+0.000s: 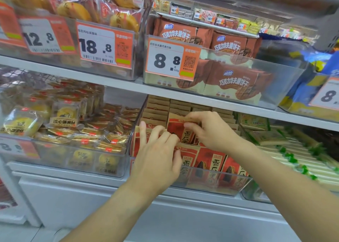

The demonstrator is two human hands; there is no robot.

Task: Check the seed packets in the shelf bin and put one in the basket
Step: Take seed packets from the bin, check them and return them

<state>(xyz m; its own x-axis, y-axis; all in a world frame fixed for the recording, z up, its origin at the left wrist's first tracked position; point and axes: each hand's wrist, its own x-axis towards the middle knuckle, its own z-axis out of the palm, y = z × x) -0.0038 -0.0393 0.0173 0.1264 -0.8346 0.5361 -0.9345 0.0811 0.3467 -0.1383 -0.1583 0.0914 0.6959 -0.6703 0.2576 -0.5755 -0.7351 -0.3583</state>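
A clear shelf bin (211,188) on the lower shelf holds several red-and-brown seed packets (209,161) standing in rows. My right hand (211,129) pinches the top edge of one seed packet (177,128) that stands raised above the others. My left hand (159,153) reaches into the bin's left side, its fingers spread and resting on the packet tops beside the raised one. No basket is in view.
A bin of wrapped yellow pastries (60,124) stands to the left, a bin of green-and-white packets (286,142) to the right. The shelf above (128,85) carries a bin of brown biscuit packs (233,83) with an 8.8 price tag (170,60).
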